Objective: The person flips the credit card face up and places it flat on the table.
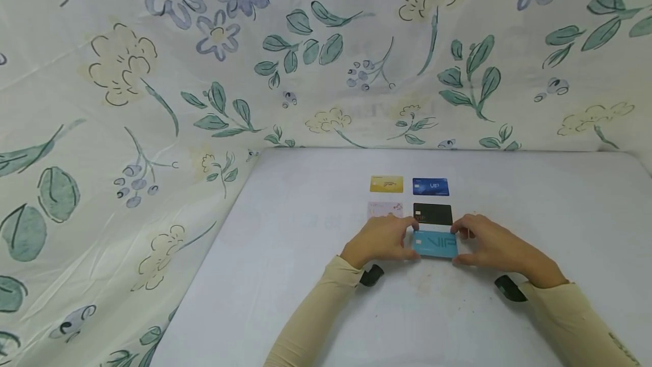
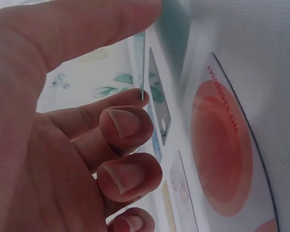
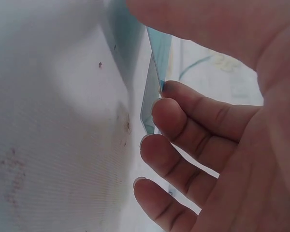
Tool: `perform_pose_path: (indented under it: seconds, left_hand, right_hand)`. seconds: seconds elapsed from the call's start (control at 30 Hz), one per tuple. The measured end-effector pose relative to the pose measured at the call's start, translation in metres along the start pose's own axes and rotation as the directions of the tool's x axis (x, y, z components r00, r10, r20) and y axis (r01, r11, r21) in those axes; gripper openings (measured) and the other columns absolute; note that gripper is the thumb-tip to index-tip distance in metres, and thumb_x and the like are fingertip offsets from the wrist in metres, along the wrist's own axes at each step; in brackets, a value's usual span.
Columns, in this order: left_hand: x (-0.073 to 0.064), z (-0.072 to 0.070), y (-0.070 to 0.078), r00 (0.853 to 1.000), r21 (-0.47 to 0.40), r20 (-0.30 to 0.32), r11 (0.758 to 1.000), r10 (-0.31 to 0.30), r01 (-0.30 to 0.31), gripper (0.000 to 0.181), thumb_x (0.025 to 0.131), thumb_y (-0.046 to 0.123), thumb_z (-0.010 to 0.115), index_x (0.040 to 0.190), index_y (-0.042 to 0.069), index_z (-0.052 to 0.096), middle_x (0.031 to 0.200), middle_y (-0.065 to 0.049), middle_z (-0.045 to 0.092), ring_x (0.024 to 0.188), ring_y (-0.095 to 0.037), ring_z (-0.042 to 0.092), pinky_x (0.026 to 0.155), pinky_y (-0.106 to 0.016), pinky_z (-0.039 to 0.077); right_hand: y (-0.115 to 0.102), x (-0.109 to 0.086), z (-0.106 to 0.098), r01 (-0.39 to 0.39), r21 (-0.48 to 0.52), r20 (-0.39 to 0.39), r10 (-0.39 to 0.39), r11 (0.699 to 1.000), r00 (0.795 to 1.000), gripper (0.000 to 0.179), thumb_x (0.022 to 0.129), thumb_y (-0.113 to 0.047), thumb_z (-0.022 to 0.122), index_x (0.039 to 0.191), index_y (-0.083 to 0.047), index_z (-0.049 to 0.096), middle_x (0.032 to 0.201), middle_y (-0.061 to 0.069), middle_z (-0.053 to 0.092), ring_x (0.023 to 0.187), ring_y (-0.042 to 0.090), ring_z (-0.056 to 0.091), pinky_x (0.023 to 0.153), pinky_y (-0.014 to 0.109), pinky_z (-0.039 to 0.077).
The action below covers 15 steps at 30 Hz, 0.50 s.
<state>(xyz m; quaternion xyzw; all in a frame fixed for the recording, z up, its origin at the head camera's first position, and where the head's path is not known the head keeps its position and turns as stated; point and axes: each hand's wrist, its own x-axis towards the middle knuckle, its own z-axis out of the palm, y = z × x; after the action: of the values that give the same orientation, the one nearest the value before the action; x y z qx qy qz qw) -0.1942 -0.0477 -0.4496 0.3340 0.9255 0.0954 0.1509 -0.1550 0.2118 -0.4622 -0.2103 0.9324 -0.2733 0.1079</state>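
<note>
A light blue VIP card (image 1: 436, 244) is held between both hands, its face turned up. My left hand (image 1: 383, 239) pinches its left corners between thumb and index finger. At the right corners, my right hand (image 1: 491, 247) grips it the same way, the other fingers (image 3: 166, 154) bent beside it. The right wrist view shows the light blue card (image 3: 158, 48) raised off the tabletop. Just beyond it lies a black card (image 1: 432, 214). A white card with red circles (image 2: 222, 150) lies below my left hand, which hides it in the head view.
Farther back, a yellow card (image 1: 386, 184) and a dark blue VIP card (image 1: 430, 186) lie side by side. A pale pink flowered card (image 1: 385, 208) is partly covered by the left hand. Floral cloth (image 1: 326, 72) hangs behind and left of the white table (image 1: 295, 208).
</note>
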Motion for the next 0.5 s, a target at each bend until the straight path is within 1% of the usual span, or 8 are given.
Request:
perform_pose_path:
  seconds: [0.2, 0.4, 0.5]
  left_hand:
    - [0.0007, 0.0016, 0.0012, 1.000, 0.007, 0.018, 1.000, -0.015, 0.014, 0.056, 0.086, 0.050, 0.079, 0.133, 0.022, 0.065, 0.076, 0.009, 0.060, 0.071, -0.006, 0.055, 0.056, -0.020, 0.038]
    - [0.0007, 0.0032, 0.0026, 1.000, 0.015, 0.012, 1.000, -0.013, 0.013, 0.056, 0.086, 0.048, 0.080, 0.133, 0.021, 0.066, 0.078, 0.008, 0.061, 0.074, -0.008, 0.055, 0.057, -0.020, 0.039]
    - [0.0004, 0.0035, 0.0038, 1.000, 0.023, 0.009, 1.000, -0.014, 0.014, 0.055, 0.086, 0.048, 0.080, 0.132, 0.021, 0.067, 0.077, 0.009, 0.060, 0.075, -0.009, 0.054, 0.058, -0.021, 0.038]
  right_hand:
    - [0.0010, 0.0013, 0.0024, -0.003, 0.009, 0.015, 0.003, 1.000, 1.000, 0.058, 0.075, -0.035, 0.092, 0.118, -0.006, 0.066, 0.100, 0.000, 0.061, 0.094, 0.016, 0.052, 0.083, 0.032, 0.052]
    - [0.0017, 0.0022, 0.0057, -0.029, 0.013, 0.030, 0.028, 1.000, 0.999, 0.060, 0.075, -0.036, 0.092, 0.119, -0.005, 0.066, 0.101, 0.001, 0.061, 0.095, 0.016, 0.053, 0.085, 0.035, 0.053]
    - [0.0020, 0.0020, 0.0066, -0.039, 0.016, 0.036, 0.038, 0.999, 0.999, 0.059, 0.075, -0.036, 0.092, 0.119, -0.005, 0.066, 0.101, 0.000, 0.061, 0.094, 0.016, 0.053, 0.084, 0.034, 0.053]
